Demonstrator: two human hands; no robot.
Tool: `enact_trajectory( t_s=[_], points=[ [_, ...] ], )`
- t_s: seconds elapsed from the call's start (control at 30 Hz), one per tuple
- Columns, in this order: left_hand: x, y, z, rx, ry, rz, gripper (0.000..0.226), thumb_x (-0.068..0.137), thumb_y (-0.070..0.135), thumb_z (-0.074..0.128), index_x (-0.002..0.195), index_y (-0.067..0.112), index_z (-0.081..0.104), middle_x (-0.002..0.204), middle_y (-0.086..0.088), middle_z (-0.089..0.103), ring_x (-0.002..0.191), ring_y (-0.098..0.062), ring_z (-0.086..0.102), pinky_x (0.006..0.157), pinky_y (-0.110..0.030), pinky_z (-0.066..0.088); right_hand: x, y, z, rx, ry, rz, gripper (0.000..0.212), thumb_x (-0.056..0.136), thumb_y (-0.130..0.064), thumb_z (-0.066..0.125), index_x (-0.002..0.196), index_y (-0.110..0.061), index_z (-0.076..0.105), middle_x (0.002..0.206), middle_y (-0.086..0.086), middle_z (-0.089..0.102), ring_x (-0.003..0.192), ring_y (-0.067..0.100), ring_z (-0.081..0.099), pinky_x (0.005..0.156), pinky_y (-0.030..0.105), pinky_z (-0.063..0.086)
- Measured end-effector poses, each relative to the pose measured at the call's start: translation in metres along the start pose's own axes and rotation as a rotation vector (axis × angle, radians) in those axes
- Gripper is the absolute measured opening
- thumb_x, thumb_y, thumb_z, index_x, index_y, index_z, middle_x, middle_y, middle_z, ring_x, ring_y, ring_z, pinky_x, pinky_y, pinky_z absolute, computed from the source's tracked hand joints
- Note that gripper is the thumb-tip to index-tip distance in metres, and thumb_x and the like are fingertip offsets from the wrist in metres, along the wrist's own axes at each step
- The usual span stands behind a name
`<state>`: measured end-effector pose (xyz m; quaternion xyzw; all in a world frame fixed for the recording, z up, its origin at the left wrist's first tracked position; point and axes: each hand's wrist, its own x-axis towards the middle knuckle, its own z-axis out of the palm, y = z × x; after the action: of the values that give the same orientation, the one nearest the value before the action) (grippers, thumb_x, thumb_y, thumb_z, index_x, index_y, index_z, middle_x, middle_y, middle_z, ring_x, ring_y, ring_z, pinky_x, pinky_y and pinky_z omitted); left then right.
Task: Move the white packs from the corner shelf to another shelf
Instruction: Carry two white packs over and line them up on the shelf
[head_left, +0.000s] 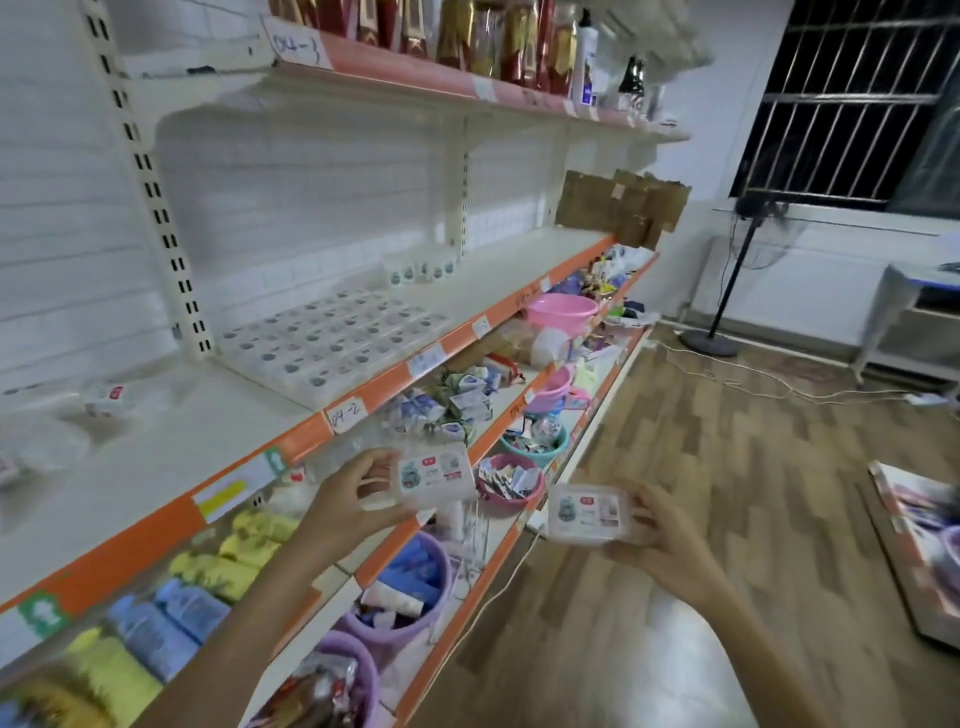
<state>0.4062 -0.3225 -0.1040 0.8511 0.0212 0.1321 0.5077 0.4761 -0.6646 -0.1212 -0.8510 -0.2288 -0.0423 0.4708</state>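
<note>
My left hand (347, 496) grips one white pack (435, 474) by its left end, held in front of the orange-edged middle shelf (171, 457). My right hand (660, 525) grips a second white pack (587, 512) out over the floor, lower and to the right. Many white packs (332, 340) lie flat in rows on the middle shelf, and several more (418, 267) stand upright behind them. One loose pack (106, 397) lies at the shelf's left end.
Below the middle shelf are purple tubs (410, 587), pink bowls (563, 309) and yellow and blue packets (218, 566). Bottles stand on the top shelf (467, 83). A fan stand (711, 340), cables and a poster (919, 545) lie on the wooden floor at right.
</note>
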Motion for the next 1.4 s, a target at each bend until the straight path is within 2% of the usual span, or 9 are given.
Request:
enact_trajectory(
  t_s=[0.23, 0.33, 0.43, 0.63, 0.73, 0.83, 1.1, 1.2, 1.4],
  points=[
    [0.121, -0.010, 0.028, 0.003, -0.037, 0.012, 0.059, 0.064, 0.020, 0.083, 0.114, 0.024, 0.053, 0.106, 0.010, 0.060, 0.100, -0.007, 0.058, 0.086, -0.024, 0.051, 0.106, 0.033, -0.022, -0.010, 0.054, 0.052, 0.065, 0.043, -0.042, 0.074, 0.097, -0.067, 0.047, 0.105, -0.007, 0.061, 0.094, 0.011, 0.060, 0.082, 0.031, 0.050],
    [0.176, -0.006, 0.028, 0.016, -0.039, 0.054, 0.054, 0.065, 0.015, 0.082, 0.107, 0.030, 0.052, 0.103, 0.018, 0.057, 0.097, -0.003, 0.057, 0.073, -0.011, 0.049, 0.155, 0.039, -0.032, -0.027, 0.090, 0.045, 0.069, 0.043, -0.037, 0.077, 0.098, -0.067, 0.047, 0.105, -0.007, 0.061, 0.092, 0.009, 0.060, 0.080, 0.026, 0.049],
    [0.221, -0.002, 0.022, 0.027, -0.007, 0.095, 0.056, 0.066, 0.016, 0.082, 0.108, 0.033, 0.051, 0.103, 0.018, 0.057, 0.098, -0.002, 0.056, 0.075, -0.009, 0.044, 0.196, 0.038, -0.034, 0.004, 0.098, 0.059, 0.072, 0.046, -0.027, 0.078, 0.095, -0.070, 0.047, 0.106, -0.007, 0.060, 0.090, -0.001, 0.059, 0.079, 0.024, 0.048],
    [0.288, -0.010, -0.005, 0.053, 0.156, 0.104, 0.057, 0.068, 0.009, 0.080, 0.114, 0.025, 0.052, 0.112, 0.005, 0.055, 0.098, -0.001, 0.055, 0.080, -0.011, 0.045, 0.292, 0.037, -0.017, 0.097, -0.012, 0.018, 0.075, 0.062, 0.003, 0.080, 0.101, -0.055, 0.053, 0.110, -0.002, 0.060, 0.102, 0.021, 0.057, 0.084, 0.043, 0.051],
    [0.313, -0.017, -0.028, 0.090, 0.221, 0.077, 0.055, 0.070, 0.013, 0.079, 0.114, 0.027, 0.050, 0.110, 0.012, 0.049, 0.096, 0.007, 0.050, 0.074, 0.000, 0.041, 0.347, 0.027, 0.005, 0.197, -0.095, 0.013, 0.066, 0.056, -0.010, 0.084, 0.110, -0.032, 0.054, 0.112, 0.002, 0.060, 0.105, 0.022, 0.058, 0.086, 0.038, 0.051],
    [0.332, -0.028, -0.058, 0.150, 0.314, 0.058, 0.055, 0.070, 0.014, 0.079, 0.115, 0.027, 0.050, 0.109, 0.015, 0.047, 0.096, 0.005, 0.051, 0.079, 0.001, 0.039, 0.409, 0.009, 0.035, 0.309, -0.221, -0.038, 0.067, 0.048, -0.025, 0.081, 0.109, -0.033, 0.055, 0.110, 0.002, 0.061, 0.101, 0.021, 0.062, 0.083, 0.037, 0.055],
    [0.336, -0.061, -0.146, 0.287, 0.646, -0.262, 0.062, 0.069, 0.010, 0.079, 0.124, 0.017, 0.052, 0.112, 0.001, 0.050, 0.098, -0.009, 0.055, 0.088, -0.008, 0.043, 0.558, -0.044, 0.146, 0.392, -0.588, -0.268, 0.061, 0.060, -0.017, 0.085, 0.113, -0.032, 0.057, 0.116, -0.003, 0.060, 0.106, 0.014, 0.057, 0.095, 0.044, 0.046],
    [0.320, -0.064, -0.170, 0.300, 0.748, -0.392, 0.062, 0.070, 0.009, 0.078, 0.126, 0.015, 0.052, 0.113, -0.001, 0.050, 0.101, -0.014, 0.053, 0.091, -0.022, 0.042, 0.586, -0.073, 0.178, 0.407, -0.736, -0.376, 0.060, 0.064, -0.020, 0.084, 0.116, -0.031, 0.056, 0.116, -0.010, 0.058, 0.106, 0.008, 0.055, 0.093, 0.034, 0.047],
    [0.288, -0.082, -0.200, 0.518, 0.771, -0.644, 0.064, 0.071, 0.022, 0.078, 0.129, 0.015, 0.052, 0.111, 0.002, 0.051, 0.095, -0.014, 0.055, 0.080, -0.015, 0.039, 0.601, -0.126, 0.262, 0.331, -0.903, -0.578, 0.062, 0.069, -0.021, 0.081, 0.123, -0.026, 0.050, 0.117, -0.012, 0.051, 0.100, 0.004, 0.050, 0.077, 0.012, 0.037]
  ],
)
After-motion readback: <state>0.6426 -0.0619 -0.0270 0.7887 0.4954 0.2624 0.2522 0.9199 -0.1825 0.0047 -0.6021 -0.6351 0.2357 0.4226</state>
